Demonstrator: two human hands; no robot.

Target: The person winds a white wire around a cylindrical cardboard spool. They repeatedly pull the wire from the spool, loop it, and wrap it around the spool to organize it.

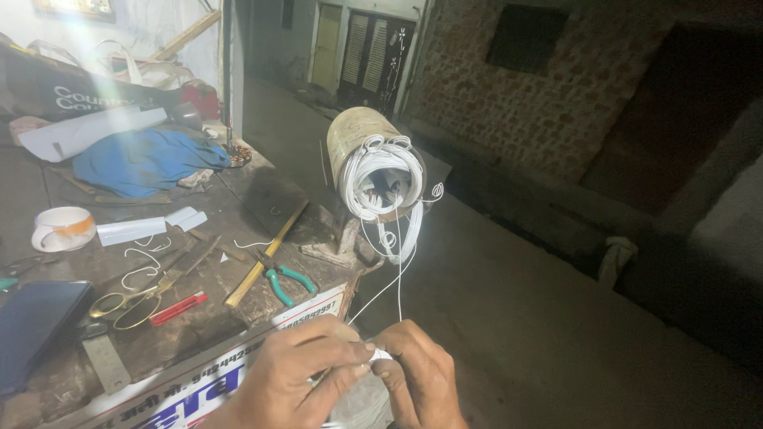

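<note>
- L hand (298, 373) & R hand (417, 377) near bottom centre, fingertips pinched together on white wire (399, 278).
- Wire runs up to white coil (381, 179) on drum (358, 135), far centre.
- Left on workbench (238, 199): pliers (286, 282), scissors (139, 298), cup (62, 228).

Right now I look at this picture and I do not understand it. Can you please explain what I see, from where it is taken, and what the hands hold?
There is one picture, from a camera worn on a person's head, looking down at their own bare hands. It is dark outside. The left hand and right hand meet at the bottom, and the fingers pinch a small white piece together. A thin white cord rises from it to a coil of cord on a round drum. On the wooden workbench at the left lie scissors, green-handled pliers, a red marker, a white cup and a blue cloth.
</note>
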